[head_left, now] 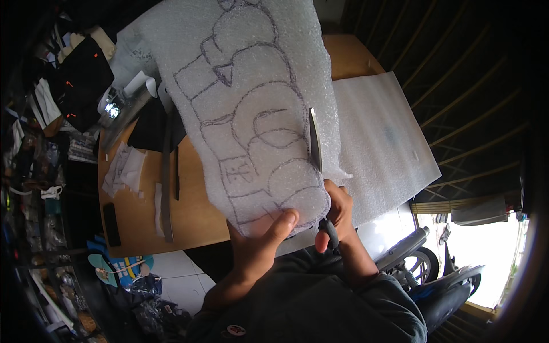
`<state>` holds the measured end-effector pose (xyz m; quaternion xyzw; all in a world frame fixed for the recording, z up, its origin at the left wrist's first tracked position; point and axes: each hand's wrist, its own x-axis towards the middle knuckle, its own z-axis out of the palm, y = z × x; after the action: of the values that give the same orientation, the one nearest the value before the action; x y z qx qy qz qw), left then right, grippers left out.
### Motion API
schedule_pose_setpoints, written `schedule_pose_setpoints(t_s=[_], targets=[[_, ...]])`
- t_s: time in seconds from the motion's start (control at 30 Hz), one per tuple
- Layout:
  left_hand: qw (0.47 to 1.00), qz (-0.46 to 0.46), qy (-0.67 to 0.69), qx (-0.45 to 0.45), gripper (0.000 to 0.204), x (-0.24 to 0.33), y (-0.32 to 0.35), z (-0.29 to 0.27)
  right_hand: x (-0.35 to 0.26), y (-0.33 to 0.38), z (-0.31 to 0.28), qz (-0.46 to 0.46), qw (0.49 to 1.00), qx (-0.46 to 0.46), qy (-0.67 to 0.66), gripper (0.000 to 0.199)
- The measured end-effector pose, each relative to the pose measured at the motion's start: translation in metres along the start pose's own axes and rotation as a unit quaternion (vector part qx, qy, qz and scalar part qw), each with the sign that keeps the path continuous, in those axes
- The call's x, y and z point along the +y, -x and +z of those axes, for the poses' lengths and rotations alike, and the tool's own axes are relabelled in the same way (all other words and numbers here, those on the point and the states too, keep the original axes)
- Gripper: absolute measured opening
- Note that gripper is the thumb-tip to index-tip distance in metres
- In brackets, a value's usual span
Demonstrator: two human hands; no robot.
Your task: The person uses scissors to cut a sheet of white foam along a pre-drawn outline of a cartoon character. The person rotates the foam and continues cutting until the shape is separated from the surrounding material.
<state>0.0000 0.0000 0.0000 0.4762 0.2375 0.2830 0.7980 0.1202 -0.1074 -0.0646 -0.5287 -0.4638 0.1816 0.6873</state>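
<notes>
Hands in use: two, both mine. My left hand (pixel 260 246) is clamped on the near end of one marked foam sheet (pixel 257 108), thumb on top; the fingers beneath are hidden. My right hand (pixel 339 211) is closed around the handles of one pair of scissors (pixel 315 146) at the sheet's near right corner. One blade shows above the sheet, beside the drawn outline; I cannot see the other. The marked sheet is raised in front of me, over one brown worktop (pixel 197 220), and blocks my view of the worktop's middle.

Items on the worktop: one plain foam sheet (pixel 380 134) at right, partly covered by the marked one; at left, one metal ruler (pixel 167 208), one thin black bar (pixel 176 174), one flat black slab (pixel 111 224), one narrow paper strip (pixel 158 208) and a pile of paper scraps (pixel 124 168), which overlap too much to count. Beyond the worktop, lower right: one motorcycle (pixel 443 297).
</notes>
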Motion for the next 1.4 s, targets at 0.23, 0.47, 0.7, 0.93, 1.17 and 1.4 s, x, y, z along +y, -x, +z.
schedule_pose_setpoints(t_s=[0.23, 0.47, 0.7, 0.93, 1.17, 1.4], targets=[[1.0, -0.001, 0.015, 0.007, 0.062, -0.001, 0.0, 0.005, -0.003, 0.002, 0.0, 0.021, 0.999, 0.025, 0.019, 0.091], [0.999, -0.012, 0.034, -0.003, 0.061, -0.008, 0.005, 0.009, -0.005, -0.001, 0.003, -0.006, 0.999, 0.044, -0.018, 0.09], [1.0, -0.021, 0.015, -0.013, 0.064, -0.007, 0.008, 0.01, -0.002, 0.003, 0.001, 0.013, 0.999, 0.035, 0.02, 0.092], [1.0, -0.002, 0.027, 0.006, 0.052, -0.005, 0.006, 0.007, -0.001, 0.001, -0.008, -0.013, 0.998, 0.014, 0.054, 0.091], [1.0, 0.014, 0.019, 0.0, 0.056, -0.006, 0.006, 0.004, 0.001, 0.003, -0.005, -0.001, 0.999, 0.031, 0.043, 0.09], [0.999, -0.018, -0.03, -0.023, 0.072, -0.001, 0.006, 0.001, 0.005, 0.006, -0.007, 0.006, 0.999, 0.032, 0.038, 0.089]])
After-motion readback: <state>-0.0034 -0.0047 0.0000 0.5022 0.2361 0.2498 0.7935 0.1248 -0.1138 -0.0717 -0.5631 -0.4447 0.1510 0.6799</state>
